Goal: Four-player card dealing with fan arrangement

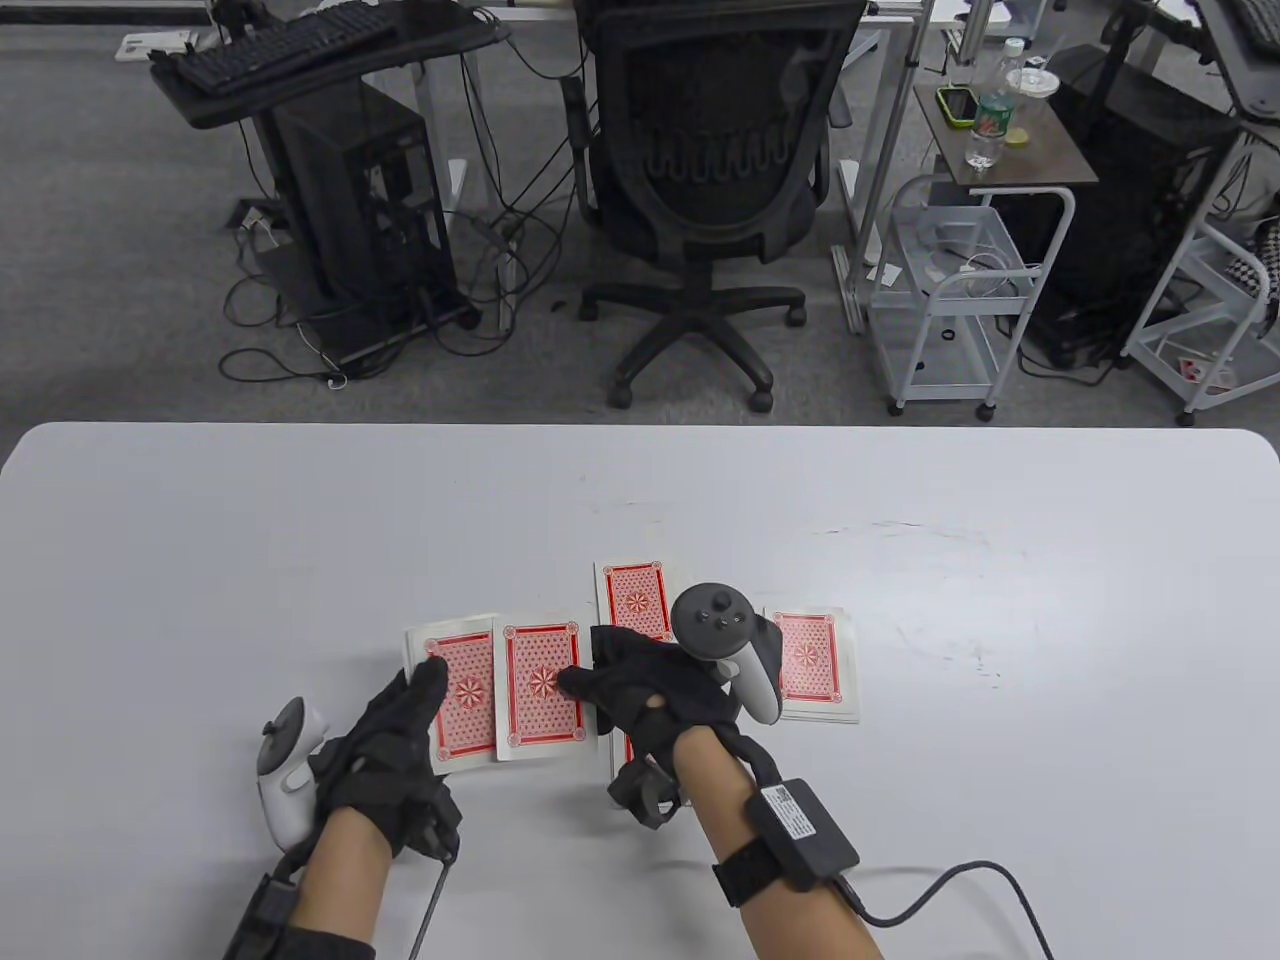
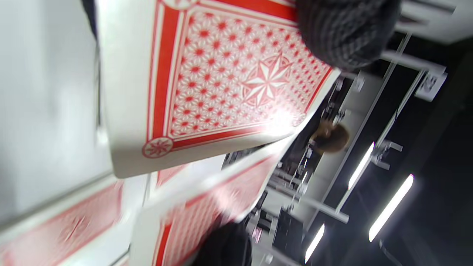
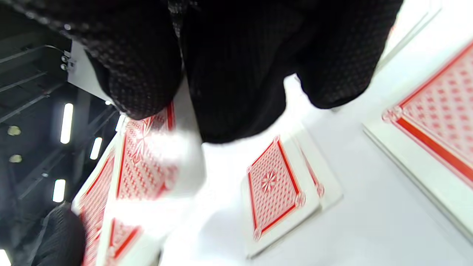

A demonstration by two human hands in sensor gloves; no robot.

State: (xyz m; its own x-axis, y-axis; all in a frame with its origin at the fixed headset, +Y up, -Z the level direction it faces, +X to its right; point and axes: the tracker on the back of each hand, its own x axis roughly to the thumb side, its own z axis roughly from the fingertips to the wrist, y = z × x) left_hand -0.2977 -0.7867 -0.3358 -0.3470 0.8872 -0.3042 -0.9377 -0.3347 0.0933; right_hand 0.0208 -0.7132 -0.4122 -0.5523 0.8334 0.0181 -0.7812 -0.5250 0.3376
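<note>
white table (image 1: 300, 520) fills lower frame | red-backed cards (image 1: 540, 690), star medallion, white borders, four face-down groups lower centre | right hand (image 1: 655, 690) fingertips pinching second card's right edge | left hand (image 1: 390, 740) fingers resting on leftmost card

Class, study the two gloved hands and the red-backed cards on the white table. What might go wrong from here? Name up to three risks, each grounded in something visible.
1. The right hand touches the second card, which overlaps the leftmost card; sliding one may drag the other.
2. The right hand covers much of the centre pile, so it could be nudged unnoticed.
3. The left hand rests on the leftmost card's edge; lifting could flip it face-up.
</note>
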